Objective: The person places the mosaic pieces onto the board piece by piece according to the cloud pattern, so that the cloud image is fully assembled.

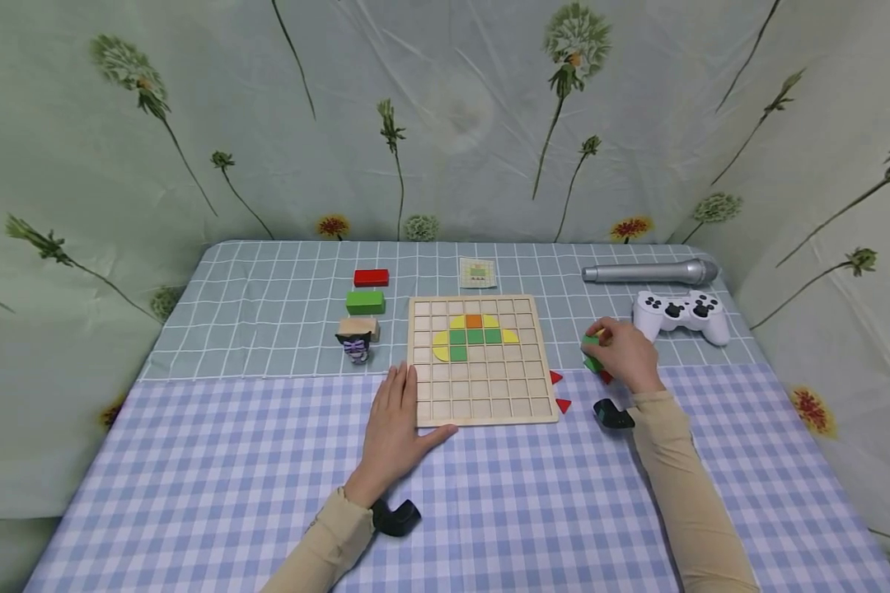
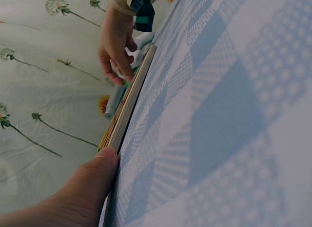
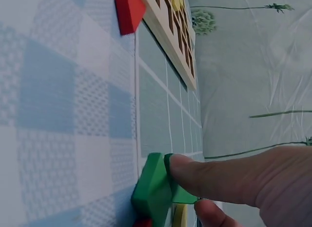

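A wooden grid board [image 1: 489,387] lies on the table, with green squares, an orange square [image 1: 474,321] and yellow rounded pieces [image 1: 441,346] set in its upper cells. My left hand [image 1: 395,424] rests with straight fingers along the board's left edge, its thumb [image 2: 100,171] against the front edge. Right of the board, my right hand [image 1: 626,354] pinches a green block [image 3: 183,192] between thumb and fingers. Another green block [image 3: 152,188] sits right beside it, and a red piece [image 1: 606,377] peeks out under the hand. Two red triangles [image 1: 556,377] lie by the board's right edge.
Left of the board are red [image 1: 371,278], green [image 1: 366,302] and wooden blocks [image 1: 363,328], plus a small figurine [image 1: 356,348]. A pattern card [image 1: 478,273] lies behind it. At the right are a silver microphone [image 1: 648,272] and a white game controller [image 1: 681,316].
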Demonstrator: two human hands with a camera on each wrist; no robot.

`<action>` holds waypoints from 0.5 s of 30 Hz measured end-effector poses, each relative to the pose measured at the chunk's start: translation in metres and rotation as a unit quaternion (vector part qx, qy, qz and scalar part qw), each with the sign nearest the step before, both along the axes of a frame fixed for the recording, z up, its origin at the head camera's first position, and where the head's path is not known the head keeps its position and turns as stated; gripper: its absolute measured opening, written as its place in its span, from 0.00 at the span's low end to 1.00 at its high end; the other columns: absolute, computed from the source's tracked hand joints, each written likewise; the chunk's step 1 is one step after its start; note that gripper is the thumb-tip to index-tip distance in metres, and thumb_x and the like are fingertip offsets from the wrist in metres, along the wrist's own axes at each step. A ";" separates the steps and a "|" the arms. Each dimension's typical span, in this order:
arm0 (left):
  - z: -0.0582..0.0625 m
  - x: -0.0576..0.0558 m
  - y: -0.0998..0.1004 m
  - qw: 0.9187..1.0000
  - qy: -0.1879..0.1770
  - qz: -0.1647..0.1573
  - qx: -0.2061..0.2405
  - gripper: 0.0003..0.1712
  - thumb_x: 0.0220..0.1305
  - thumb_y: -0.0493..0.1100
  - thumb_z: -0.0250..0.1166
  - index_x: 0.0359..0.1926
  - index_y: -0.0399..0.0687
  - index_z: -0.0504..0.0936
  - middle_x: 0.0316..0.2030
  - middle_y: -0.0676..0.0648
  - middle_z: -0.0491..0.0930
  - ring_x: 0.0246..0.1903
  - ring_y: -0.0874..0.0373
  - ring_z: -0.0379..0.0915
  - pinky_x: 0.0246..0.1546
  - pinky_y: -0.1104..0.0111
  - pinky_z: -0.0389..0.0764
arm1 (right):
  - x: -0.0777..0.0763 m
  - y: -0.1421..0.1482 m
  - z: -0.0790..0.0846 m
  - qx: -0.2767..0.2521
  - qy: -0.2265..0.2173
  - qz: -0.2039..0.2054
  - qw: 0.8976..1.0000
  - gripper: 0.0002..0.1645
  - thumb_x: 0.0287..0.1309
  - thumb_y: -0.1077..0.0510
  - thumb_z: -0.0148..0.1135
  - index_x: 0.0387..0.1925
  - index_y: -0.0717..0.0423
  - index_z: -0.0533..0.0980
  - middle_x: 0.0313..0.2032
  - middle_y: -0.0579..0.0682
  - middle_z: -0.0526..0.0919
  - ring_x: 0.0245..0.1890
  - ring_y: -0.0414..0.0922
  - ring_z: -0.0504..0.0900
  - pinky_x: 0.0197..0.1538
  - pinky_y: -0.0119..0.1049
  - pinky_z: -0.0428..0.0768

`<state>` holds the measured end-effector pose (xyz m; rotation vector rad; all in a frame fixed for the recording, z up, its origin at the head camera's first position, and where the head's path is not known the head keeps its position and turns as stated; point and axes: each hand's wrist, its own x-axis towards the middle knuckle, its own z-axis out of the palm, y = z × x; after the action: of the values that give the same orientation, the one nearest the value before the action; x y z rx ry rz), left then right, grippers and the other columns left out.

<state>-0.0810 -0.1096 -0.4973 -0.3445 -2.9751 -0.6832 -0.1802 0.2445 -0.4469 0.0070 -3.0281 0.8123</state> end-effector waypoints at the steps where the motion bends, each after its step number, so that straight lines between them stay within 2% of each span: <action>1: 0.000 0.000 0.000 1.000 0.000 0.000 -0.001 0.63 0.53 0.72 0.61 0.72 0.34 0.46 0.72 0.37 0.44 0.71 0.46 0.34 0.69 0.56 0.41 | 0.000 0.000 0.000 -0.003 -0.002 0.003 1.000 0.12 0.52 0.56 0.68 0.36 0.59 0.80 0.32 0.57 0.81 0.31 0.53 0.78 0.27 0.43 0.72; 6: 0.000 0.000 0.000 1.000 0.003 -0.002 0.000 0.63 0.53 0.72 0.61 0.72 0.33 0.46 0.72 0.36 0.45 0.71 0.45 0.34 0.69 0.55 0.42 | 0.001 0.000 -0.001 -0.007 -0.015 -0.003 1.000 0.09 0.53 0.55 0.67 0.33 0.58 0.80 0.35 0.57 0.81 0.34 0.53 0.78 0.30 0.44 0.72; 15: 0.000 0.000 0.000 1.000 0.008 -0.001 -0.002 0.63 0.53 0.71 0.62 0.72 0.33 0.47 0.72 0.36 0.45 0.71 0.45 0.34 0.69 0.56 0.42 | -0.001 0.000 0.000 0.010 -0.025 0.000 1.000 0.18 0.55 0.53 0.67 0.44 0.61 0.79 0.34 0.54 0.81 0.33 0.51 0.78 0.28 0.42 0.71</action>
<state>-0.0807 -0.1095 -0.4969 -0.3528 -2.9623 -0.6718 -0.1814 0.2448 -0.4465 -0.0126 -3.0831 0.7933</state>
